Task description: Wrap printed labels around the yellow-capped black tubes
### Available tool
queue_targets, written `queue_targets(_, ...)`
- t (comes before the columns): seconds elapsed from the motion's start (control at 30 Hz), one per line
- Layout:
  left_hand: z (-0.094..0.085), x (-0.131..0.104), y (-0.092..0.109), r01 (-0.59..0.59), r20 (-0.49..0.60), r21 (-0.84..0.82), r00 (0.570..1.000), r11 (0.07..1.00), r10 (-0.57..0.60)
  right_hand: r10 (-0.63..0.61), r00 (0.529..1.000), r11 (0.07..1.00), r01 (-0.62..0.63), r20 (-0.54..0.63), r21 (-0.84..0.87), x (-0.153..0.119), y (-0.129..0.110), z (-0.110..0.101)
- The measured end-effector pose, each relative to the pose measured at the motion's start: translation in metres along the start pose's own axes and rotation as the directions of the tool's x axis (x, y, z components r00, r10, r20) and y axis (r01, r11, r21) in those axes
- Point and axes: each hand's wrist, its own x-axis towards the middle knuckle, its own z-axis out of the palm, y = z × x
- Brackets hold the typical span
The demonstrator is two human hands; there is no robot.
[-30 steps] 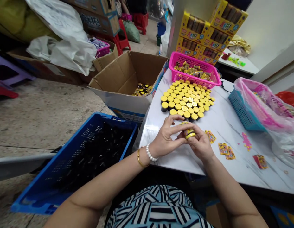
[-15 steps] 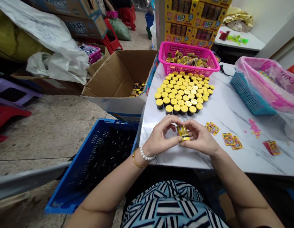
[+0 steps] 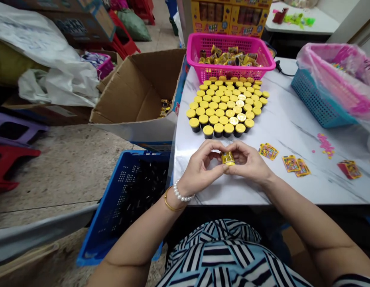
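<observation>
Between the fingertips of both hands is a small yellow-lidded cup [image 3: 227,158] with a printed yellow wrapper, its lid turned down toward me. My left hand [image 3: 204,161] pinches it from the left, thumb near the lid. From the other side my right hand [image 3: 247,161] closes on it, hiding part of the cup. Just beyond my hands, several black cups with yellow lids [image 3: 223,107] stand upright in tight rows on the marbled white table [image 3: 280,195]. Right of my right hand lie small printed cards [image 3: 268,151].
A pink basket [image 3: 199,73] of wrapped cups stands behind the rows. An open cardboard box [image 3: 122,91] is left of the table, above a blue crate [image 3: 95,227] of black pieces. More cards [image 3: 295,165], pink bits [image 3: 325,145] and a teal basket [image 3: 316,97] are at right.
The view has tilted down and shifted slightly. Both hands still hold the cup; its dark band beside the lid, visible before, now shows as yellow wrapper.
</observation>
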Motion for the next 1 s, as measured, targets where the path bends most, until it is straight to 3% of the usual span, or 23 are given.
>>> queue_targets(0.2, -0.008, -0.001, -0.002, 0.096, -0.185, -0.220, 0.973, 0.971, -0.138, -0.009, 0.996, 0.998, 0.003, 0.092, 0.065, 0.001, -0.006, -0.008)
queue_targets(0.27, -0.008, 0.000, -0.002, 0.171, -0.138, -0.285, 0.966, 0.943, -0.217, 0.021, 0.994, 0.993, -0.033, 0.104, 0.114, 0.000, -0.007, -0.008)
queue_targets(0.33, -0.007, 0.001, -0.001, 0.246, -0.026, -0.348, 0.962, 0.905, -0.271, 0.050, 0.994, 0.983, -0.066, 0.099, 0.170, -0.001, -0.008, -0.006)
queue_targets(0.4, -0.007, 0.002, -0.001, 0.262, 0.013, -0.364, 0.961, 0.894, -0.276, 0.070, 0.995, 0.978, -0.083, 0.073, 0.191, 0.000, -0.007, -0.004)
queue_targets(0.53, -0.007, 0.005, -0.003, 0.223, -0.107, -0.367, 0.954, 0.903, -0.279, 0.058, 0.993, 0.989, -0.043, -0.102, 0.144, 0.001, -0.004, 0.000)
queue_targets(0.6, -0.008, 0.005, -0.004, 0.224, -0.158, -0.366, 0.942, 0.903, -0.297, 0.002, 0.982, 0.996, 0.014, -0.189, 0.085, 0.001, -0.004, 0.003)
queue_targets(0.7, -0.009, 0.005, -0.004, 0.254, -0.163, -0.347, 0.931, 0.903, -0.325, -0.129, 0.967, 0.991, 0.115, -0.222, -0.072, -0.002, -0.006, 0.008)
queue_targets(0.87, -0.012, 0.001, -0.008, 0.299, -0.088, -0.290, 0.937, 0.909, -0.337, -0.399, 0.909, 0.851, 0.319, -0.118, -0.417, -0.007, -0.006, 0.010)
queue_targets(1.0, -0.011, 0.002, -0.008, 0.231, -0.093, -0.268, 0.960, 0.935, -0.264, -0.461, 0.884, 0.800, 0.379, -0.072, -0.465, -0.006, -0.007, 0.005)
